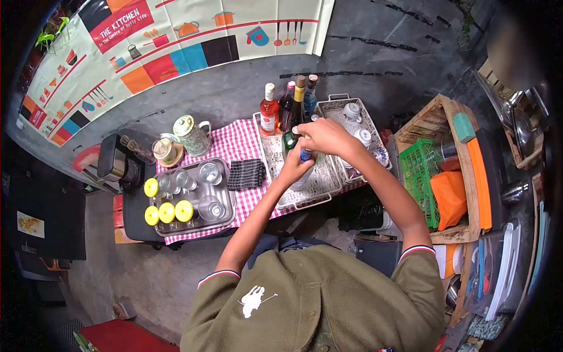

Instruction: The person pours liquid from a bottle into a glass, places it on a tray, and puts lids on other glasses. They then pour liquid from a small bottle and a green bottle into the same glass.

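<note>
My left hand (296, 167) is closed around a bottle with a blue part (305, 155), over the white tray (314, 202). Just above it, my right hand (324, 138) is bent down with its fingertips pinched together. Its fingers hide what they grip. A green bottle (290, 140) stands right beside those fingertips. Behind my hands are a pink bottle with a white cap (269, 111), a dark bottle with a pink cap (287, 102), a yellow-necked bottle (298, 101) and a clear bluish bottle (311, 94).
To the left, a grey tray (229, 217) holds several glasses (210, 207) and yellow lids (184, 210). A dark checked cloth (245, 175), a patterned jug (192, 136) and a lidded cup (165, 151) share the table. A second white tray (340, 105) holds teapots (352, 112). Wooden crates (419, 126) stand right.
</note>
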`<state>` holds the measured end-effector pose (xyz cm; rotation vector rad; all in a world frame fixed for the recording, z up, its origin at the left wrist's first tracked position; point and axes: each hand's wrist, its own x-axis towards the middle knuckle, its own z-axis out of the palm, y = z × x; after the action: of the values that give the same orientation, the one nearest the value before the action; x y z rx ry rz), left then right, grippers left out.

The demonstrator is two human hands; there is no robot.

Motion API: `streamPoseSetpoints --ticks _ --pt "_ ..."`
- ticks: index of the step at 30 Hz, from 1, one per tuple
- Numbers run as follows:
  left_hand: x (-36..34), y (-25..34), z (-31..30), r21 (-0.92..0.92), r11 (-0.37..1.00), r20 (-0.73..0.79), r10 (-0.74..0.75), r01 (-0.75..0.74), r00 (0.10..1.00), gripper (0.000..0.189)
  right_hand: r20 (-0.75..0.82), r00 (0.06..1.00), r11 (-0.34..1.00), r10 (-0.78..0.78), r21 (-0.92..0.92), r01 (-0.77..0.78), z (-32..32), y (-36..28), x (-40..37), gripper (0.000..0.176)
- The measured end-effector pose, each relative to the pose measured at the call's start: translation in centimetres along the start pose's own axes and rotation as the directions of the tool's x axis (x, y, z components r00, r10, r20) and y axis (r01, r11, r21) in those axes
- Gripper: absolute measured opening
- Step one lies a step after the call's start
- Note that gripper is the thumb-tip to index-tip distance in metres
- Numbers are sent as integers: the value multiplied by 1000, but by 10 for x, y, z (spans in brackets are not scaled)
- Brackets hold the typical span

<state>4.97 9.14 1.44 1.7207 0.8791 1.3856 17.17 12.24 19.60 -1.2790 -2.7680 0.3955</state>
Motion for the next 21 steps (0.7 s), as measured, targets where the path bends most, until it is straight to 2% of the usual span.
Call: streamPoseSetpoints --ticks 4,6,7,10,13,17,21 --pt "0 -2 3 -20 1000 11 -14 15 1000 47 -53 999 997 0 -71 -4 6 -3 -4 27" --pt "1 3 0 -4 1000 3 -10 10 1000 46 -77 997 994 -3 -105 -5 6 -8 -7 34" --pt "2 5 -1 15 1000 -4 18 -18 1000 48 -117 993 994 -33 -111 19 9 -6 -6 27" --pt "6 11 -1 40 999 -35 -22 24 999 53 -178 984 990 -30 -138 5 16 -7 -5 23" --pt "8 27 -7 -1 980 19 -197 197 980 57 -246 969 985 -33 -175 -11 22 -8 -4 23" --pt "9 22 -4 -21 992 -21 -124 124 992 54 -334 942 957 4 -273 -101 30 -14 -5 19" --pt "9 3 0 -46 988 21 -146 146 989 51 -402 916 907 -11 -390 -160 47 -18 -3 14"
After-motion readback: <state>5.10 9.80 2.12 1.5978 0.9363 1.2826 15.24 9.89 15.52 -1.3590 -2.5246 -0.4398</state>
